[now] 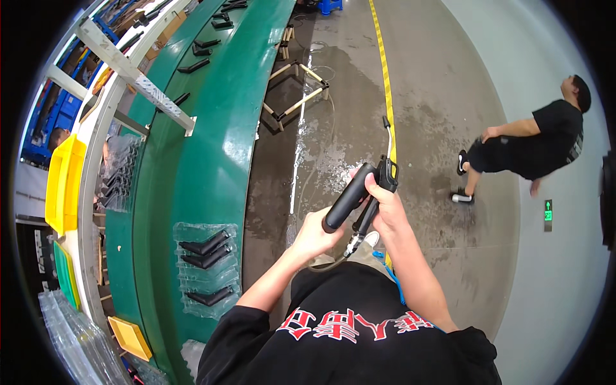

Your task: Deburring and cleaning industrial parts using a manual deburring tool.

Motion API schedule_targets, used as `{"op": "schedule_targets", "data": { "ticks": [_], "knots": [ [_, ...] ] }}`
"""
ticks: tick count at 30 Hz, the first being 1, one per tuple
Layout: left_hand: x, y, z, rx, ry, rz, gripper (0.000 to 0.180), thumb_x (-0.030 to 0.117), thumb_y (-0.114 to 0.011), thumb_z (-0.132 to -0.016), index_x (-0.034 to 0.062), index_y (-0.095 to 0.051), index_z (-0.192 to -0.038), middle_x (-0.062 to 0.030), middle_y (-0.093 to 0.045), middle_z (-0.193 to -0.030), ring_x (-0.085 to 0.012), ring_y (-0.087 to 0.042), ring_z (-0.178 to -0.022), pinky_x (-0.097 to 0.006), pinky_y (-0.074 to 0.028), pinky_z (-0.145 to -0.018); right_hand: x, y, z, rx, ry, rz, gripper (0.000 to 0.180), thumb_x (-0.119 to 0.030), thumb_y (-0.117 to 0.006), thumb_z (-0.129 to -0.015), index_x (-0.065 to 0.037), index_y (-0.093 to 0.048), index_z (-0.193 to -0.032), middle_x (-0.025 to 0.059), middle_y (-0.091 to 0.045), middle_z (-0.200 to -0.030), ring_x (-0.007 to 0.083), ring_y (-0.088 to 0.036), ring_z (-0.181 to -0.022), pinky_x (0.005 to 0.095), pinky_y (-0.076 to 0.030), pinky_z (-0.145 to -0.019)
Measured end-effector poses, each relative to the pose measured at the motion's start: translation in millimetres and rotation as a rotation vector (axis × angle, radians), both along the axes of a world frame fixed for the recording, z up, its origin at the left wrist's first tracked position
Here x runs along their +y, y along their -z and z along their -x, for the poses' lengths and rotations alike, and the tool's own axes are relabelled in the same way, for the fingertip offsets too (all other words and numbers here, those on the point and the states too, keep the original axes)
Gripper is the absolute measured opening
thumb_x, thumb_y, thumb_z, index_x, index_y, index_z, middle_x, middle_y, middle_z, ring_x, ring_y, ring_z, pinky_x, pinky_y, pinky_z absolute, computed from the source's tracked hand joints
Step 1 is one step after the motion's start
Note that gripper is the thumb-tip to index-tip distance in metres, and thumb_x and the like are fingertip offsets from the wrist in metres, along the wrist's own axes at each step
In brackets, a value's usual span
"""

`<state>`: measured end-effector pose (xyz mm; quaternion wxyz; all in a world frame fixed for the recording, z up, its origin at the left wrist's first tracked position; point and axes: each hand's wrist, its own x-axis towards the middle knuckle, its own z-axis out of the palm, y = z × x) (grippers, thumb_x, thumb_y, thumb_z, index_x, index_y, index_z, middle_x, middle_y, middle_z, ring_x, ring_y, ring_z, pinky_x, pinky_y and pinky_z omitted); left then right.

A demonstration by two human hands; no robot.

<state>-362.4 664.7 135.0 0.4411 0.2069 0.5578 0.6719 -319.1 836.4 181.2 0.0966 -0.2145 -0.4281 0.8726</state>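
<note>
My left hand (316, 232) grips the lower end of a black cylindrical part (346, 197), held up in front of my chest. My right hand (384, 206) is closed around a black air blow gun (382, 174) with a thin metal nozzle (389, 133) pointing away from me; a hose (354, 242) hangs from its base. The gun sits right beside the upper end of the black part. Both forearms rise from my black shirt with red lettering (350, 324).
A green conveyor belt (212, 147) runs along my left, carrying a clear blister tray (205, 269) with three black parts and more black parts farther up. Yellow bins (63, 183) stand at far left. Another person (532, 147) walks on the wet grey floor at right, beyond a yellow line (384, 64).
</note>
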Motion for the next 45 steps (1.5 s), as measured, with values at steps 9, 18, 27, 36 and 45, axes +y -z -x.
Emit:
{"op": "schedule_targets", "data": {
  "ticks": [9, 18, 27, 36, 45],
  "knots": [
    [-11, 40, 24, -0.316, -0.323, 0.04, 0.015, 0.014, -0.064, -0.087, 0.0063, -0.056, -0.077, -0.0051, -0.057, -0.06, -0.0142, -0.05, -0.05, -0.027, -0.04, -0.046, 7, 35, -41, -0.246, -0.139, -0.71, 0.043, -0.024, -0.074, -0.088, -0.005, -0.061, -0.124, 0.0075, -0.07, -0.096, 0.0134, -0.06, -0.073, 0.0273, -0.047, -0.067],
    [-22, 132, 74, -1.235, -0.967, -0.382, 0.011, 0.007, -0.061, -0.087, 0.0047, -0.05, -0.088, -0.0038, -0.054, -0.065, -0.0126, -0.047, -0.053, -0.024, -0.045, -0.05, -24, 33, -124, -0.201, -0.547, -1.391, 0.046, -0.012, -0.075, -0.082, -0.01, -0.064, -0.126, 0.0077, -0.071, -0.091, 0.0208, -0.063, -0.068, 0.0314, -0.049, -0.066],
    [-13, 130, 54, -1.294, -0.942, -0.385, 0.013, 0.005, -0.063, -0.086, 0.0042, -0.05, -0.089, -0.0047, -0.054, -0.067, -0.0132, -0.048, -0.053, -0.025, -0.046, -0.049, -32, 38, -102, -0.228, -0.583, -1.354, 0.045, -0.012, -0.074, -0.081, -0.01, -0.065, -0.125, 0.0088, -0.073, -0.096, 0.0224, -0.066, -0.071, 0.031, -0.05, -0.066],
    [-15, 129, 49, -1.271, -0.948, -0.406, 0.013, 0.008, -0.063, -0.087, 0.0051, -0.05, -0.087, -0.0046, -0.054, -0.067, -0.0131, -0.048, -0.052, -0.026, -0.045, -0.05, -40, 39, -97, -0.263, -0.639, -1.365, 0.042, -0.009, -0.073, -0.082, -0.006, -0.065, -0.123, 0.0088, -0.074, -0.094, 0.0187, -0.063, -0.069, 0.0289, -0.049, -0.066],
    [-23, 141, 52, -1.244, -0.961, -0.412, 0.012, 0.01, -0.062, -0.087, 0.0056, -0.051, -0.086, -0.0037, -0.053, -0.066, -0.0131, -0.048, -0.052, -0.026, -0.045, -0.051, -41, 38, -106, -0.261, -0.573, -1.378, 0.041, -0.006, -0.072, -0.082, -0.005, -0.065, -0.123, 0.0086, -0.074, -0.094, 0.0182, -0.062, -0.069, 0.0279, -0.049, -0.067]
  ]
}}
